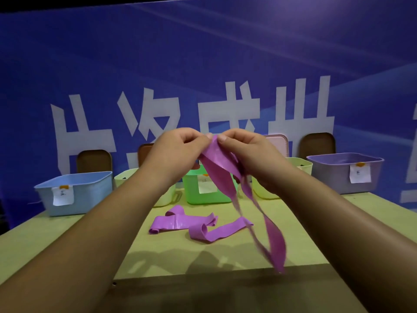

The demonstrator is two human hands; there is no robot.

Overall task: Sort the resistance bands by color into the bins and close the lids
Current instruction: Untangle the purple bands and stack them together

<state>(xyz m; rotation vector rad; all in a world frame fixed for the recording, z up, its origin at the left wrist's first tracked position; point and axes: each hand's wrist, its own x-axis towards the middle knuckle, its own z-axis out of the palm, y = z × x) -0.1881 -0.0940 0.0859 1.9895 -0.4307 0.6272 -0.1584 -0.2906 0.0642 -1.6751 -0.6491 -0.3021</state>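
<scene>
Purple resistance band point(216, 170) is up in the air, pinched at its top edge by the left hand point(178, 152) and right hand point(246, 152), fingers curled on it, loops dangling over the table point(67, 233). Second band point(180, 222) and third band point(216, 231) lie touching on the tabletop, near the green bin point(194, 195), with the lavender bin point(334, 177) open at far right

The hanging end of the purple band point(276, 256) is smeared by motion, so its edge cannot be made out. The left forearm point(135, 193) covers most of one pale yellow bin point(123, 177). The right hand point(250, 154) hides much of a second pale bin point(301, 164) and the lower part of a pink lid point(278, 143). The writing on the blue bin's label point(63, 195) is too small to read. A white banner character point(411, 172) is cut off at the right edge.
</scene>
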